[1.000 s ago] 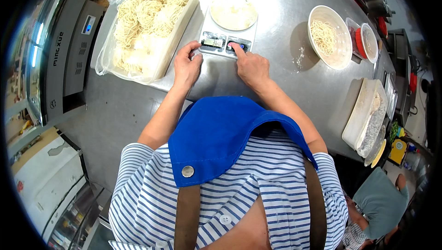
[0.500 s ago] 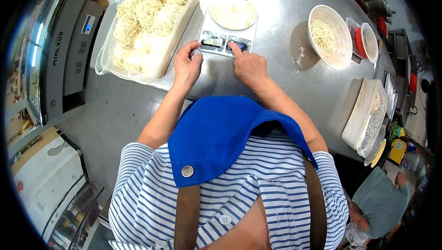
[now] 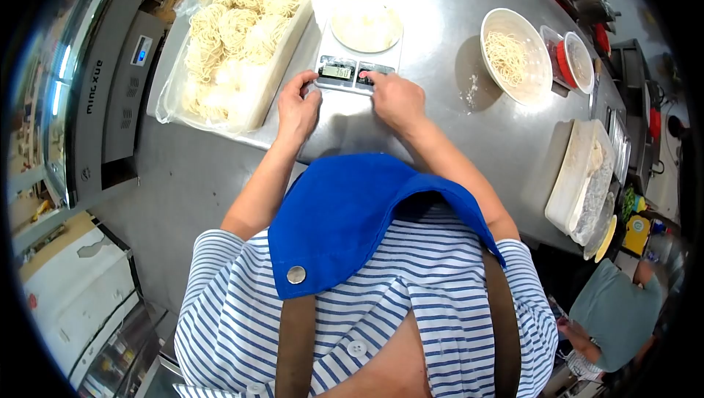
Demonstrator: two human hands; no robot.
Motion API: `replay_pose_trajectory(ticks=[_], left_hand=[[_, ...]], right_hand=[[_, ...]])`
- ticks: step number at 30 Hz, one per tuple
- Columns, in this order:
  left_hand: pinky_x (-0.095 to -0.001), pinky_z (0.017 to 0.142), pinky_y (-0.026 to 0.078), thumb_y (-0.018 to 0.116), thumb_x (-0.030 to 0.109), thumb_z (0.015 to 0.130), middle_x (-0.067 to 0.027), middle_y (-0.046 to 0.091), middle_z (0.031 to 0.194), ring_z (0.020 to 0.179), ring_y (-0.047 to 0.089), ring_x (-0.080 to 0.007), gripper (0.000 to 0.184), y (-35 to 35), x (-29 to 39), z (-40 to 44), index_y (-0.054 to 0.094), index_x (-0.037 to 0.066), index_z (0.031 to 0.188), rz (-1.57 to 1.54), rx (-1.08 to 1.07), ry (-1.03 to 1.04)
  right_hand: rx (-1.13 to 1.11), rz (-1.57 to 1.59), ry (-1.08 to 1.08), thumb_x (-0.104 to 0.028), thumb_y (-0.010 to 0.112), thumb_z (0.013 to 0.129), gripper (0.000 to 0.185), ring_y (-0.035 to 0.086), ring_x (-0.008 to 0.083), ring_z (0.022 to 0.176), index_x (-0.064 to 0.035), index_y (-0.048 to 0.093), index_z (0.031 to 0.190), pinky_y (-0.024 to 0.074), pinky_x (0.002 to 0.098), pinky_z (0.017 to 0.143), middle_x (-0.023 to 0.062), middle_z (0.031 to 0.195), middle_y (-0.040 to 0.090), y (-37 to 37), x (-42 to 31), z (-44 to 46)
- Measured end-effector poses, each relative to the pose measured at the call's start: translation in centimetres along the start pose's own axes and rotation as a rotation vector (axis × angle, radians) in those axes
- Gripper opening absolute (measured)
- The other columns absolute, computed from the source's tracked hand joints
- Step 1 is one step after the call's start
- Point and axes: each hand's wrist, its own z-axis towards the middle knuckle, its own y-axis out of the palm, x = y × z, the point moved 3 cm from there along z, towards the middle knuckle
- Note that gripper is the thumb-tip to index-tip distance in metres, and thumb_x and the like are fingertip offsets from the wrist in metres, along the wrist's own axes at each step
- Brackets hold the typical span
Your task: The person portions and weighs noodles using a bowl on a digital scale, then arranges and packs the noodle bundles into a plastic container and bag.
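Note:
On the steel table, a digital kitchen scale (image 3: 364,83) carries a round pale plate or lid (image 3: 366,23). My right hand (image 3: 400,102) has its index fingertip on the scale's button panel, the other fingers curled in with nothing held. At the scale's left front corner is my left hand (image 3: 298,112), its fingers loosely bent and the thumb apart, index finger touching or very near the edge. The lit display (image 3: 336,72) shows digits too small to read surely. To the left, a plastic-lined tub (image 3: 273,97) holds several nests of raw noodles (image 3: 238,28).
At right stands a white bowl (image 3: 539,68) with some noodles inside, beside a red-and-clear container (image 3: 576,64). White crumbs (image 3: 471,91) lie near it. A floury tub (image 3: 561,193) sits at the table's right edge. Another person (image 3: 616,310) is at lower right.
The digits on the scale's display look different. My right hand has shifted slightly over the buttons and now hides the blue one. The view has moved a little; my left hand stays put.

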Motion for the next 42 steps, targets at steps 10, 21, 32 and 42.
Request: replay_pose_trajectory(ticks=[10, 21, 32, 42], left_hand=[[-0.0285, 0.074, 0.048, 0.058, 0.006, 0.072, -0.0172, 0.063, 0.109, 0.073, 0.056, -0.0164, 0.045, 0.7, -0.3, 1.0, 0.056, -0.002, 0.116, -0.018, -0.003, 0.164], [-0.0257, 0.076, 0.047, 0.058, 0.005, 0.079, -0.0122, 0.064, 0.103, 0.086, 0.059, -0.0150, 0.037, 1.4, -0.6, 0.2, 0.054, -0.003, 0.115, -0.168, -0.217, 0.103], [-0.0236, 0.073, 0.046, 0.057, 0.012, 0.089, -0.0085, 0.064, 0.097, 0.081, 0.057, -0.0108, 0.022, 3.0, 1.0, -2.2, 0.060, -0.001, 0.106, -0.249, -0.338, 0.186], [-0.0254, 0.070, 0.046, 0.059, 0.018, 0.091, -0.0050, 0.062, 0.079, 0.074, 0.057, -0.0115, 0.019, 2.7, -3.7, -18.6, 0.063, 0.000, 0.084, -0.079, 0.148, 0.119]], right_hand=[[0.050, 0.623, 0.640, -0.018, 0.056, 0.078, 0.046, 0.061, 0.0356, 0.098, 0.0049, 0.055, 0.118, 0.0450, 0.0398, 0.090, 0.0233, 0.101, 0.064, 2.8, 4.6, -0.8], [-0.166, 1.381, 0.835, -0.017, 0.061, 0.088, 0.022, 0.062, 0.0148, 0.063, -0.0007, 0.060, 0.102, 0.0495, 0.0249, 0.050, 0.0097, 0.088, 0.065, 2.0, 3.6, -3.4], [0.200, 1.774, 0.785, -0.014, 0.060, 0.087, 0.022, 0.062, 0.0163, 0.057, 0.0040, 0.057, 0.099, 0.0496, 0.0253, 0.046, 0.0115, 0.082, 0.064, -0.9, 4.8, -14.1], [0.021, 1.738, 0.611, -0.009, 0.058, 0.087, 0.021, 0.062, 0.0152, 0.054, 0.0055, 0.056, 0.103, 0.0483, 0.0230, 0.044, 0.0127, 0.080, 0.065, 0.1, 10.9, -20.3]])
